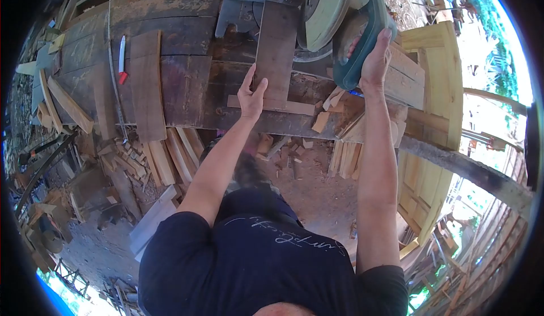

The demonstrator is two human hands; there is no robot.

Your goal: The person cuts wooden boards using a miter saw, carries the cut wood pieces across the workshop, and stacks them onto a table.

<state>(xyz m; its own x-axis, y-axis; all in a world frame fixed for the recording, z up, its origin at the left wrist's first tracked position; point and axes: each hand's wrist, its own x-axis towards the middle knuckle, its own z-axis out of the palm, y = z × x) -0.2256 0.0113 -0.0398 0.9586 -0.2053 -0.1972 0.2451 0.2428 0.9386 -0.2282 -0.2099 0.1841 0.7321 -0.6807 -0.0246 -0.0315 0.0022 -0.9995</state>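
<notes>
left hand: fingers spread, touched board left of saw | right hand: gripped handle | board needed steadying; blade unclear

**One saw, three boards**
One board lies at the left fingers; one saw meets the right fingers. Left of the left fingers: two more boards, one red-and-white tool, one long thin strip.
</notes>
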